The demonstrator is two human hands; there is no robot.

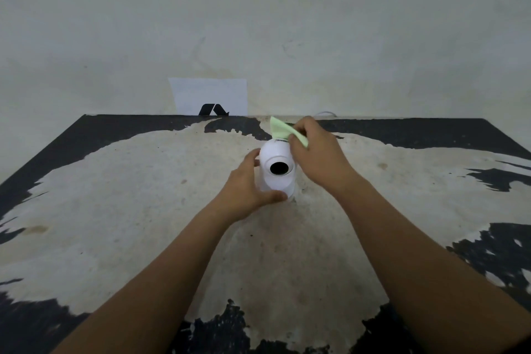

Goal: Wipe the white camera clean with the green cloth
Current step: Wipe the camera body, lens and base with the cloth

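The white camera [276, 164], rounded with a black oval lens facing me, stands upright on the worn table [143, 195] a little beyond its middle. My left hand [247, 190] wraps around its left side and base, thumb across the bottom front. My right hand [314, 152] pinches the light green cloth [283, 130] and presses it against the camera's top right. Part of the cloth sticks up behind the camera; the rest is hidden under my fingers.
The table's black coating is peeled, leaving a large pale patch. A white sheet of paper [209, 95] with a black mark leans on the wall [258, 23] behind the far edge. A thin white cable [326, 113] shows at the far edge.
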